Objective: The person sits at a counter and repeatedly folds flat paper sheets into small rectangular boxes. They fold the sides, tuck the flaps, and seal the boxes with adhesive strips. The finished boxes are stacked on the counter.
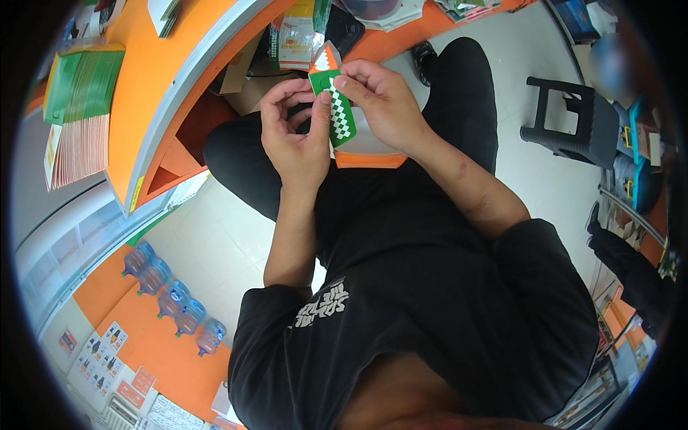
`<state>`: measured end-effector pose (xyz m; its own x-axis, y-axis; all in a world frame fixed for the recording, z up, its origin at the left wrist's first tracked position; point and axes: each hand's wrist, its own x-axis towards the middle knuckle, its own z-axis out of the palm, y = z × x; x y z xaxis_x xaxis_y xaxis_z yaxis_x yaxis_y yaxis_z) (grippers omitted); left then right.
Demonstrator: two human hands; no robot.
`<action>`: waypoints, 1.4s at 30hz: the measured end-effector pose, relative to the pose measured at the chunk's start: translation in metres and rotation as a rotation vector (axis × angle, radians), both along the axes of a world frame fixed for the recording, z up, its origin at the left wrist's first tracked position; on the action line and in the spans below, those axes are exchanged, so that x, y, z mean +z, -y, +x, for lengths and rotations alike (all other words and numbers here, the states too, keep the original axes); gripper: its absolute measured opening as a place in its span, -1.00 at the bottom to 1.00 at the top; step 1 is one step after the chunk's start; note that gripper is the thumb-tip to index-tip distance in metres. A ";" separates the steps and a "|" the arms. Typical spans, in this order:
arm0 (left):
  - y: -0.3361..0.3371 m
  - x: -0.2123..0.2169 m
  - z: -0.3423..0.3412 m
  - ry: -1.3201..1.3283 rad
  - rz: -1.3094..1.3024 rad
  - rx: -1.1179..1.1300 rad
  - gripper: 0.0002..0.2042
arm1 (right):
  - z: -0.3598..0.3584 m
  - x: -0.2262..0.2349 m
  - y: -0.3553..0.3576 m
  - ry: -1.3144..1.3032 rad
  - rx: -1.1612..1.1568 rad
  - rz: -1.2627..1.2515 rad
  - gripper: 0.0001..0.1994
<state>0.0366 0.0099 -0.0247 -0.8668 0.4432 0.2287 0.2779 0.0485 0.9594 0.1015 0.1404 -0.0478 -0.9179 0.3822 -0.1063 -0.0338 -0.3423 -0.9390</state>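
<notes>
1. Left hand [295, 140]: thumb pressed on the green carton [342, 118], fingers curled around its side; right hand [389, 104]: thumb and forefinger pinching its upper edge.
2. The carton is right of the orange worktop [175, 43].
3. This looks like folding: best steady with the left thumb, creasing gently.
4. Rear fingertips are hidden; whether the orange-edged card [368, 161] joins the carton is unclear.
</notes>
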 end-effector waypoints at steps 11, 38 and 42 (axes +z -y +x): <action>0.007 0.008 -0.018 -0.259 0.083 -0.070 -0.63 | 0.003 0.022 -0.011 0.042 0.240 0.212 -0.79; 0.072 0.031 0.043 0.967 -0.384 -0.824 -0.81 | 0.135 0.021 0.003 -0.457 0.378 1.035 -0.79; 0.065 0.021 0.038 0.951 -0.402 -1.085 -0.77 | 0.138 0.021 0.002 -0.488 0.405 1.033 -0.78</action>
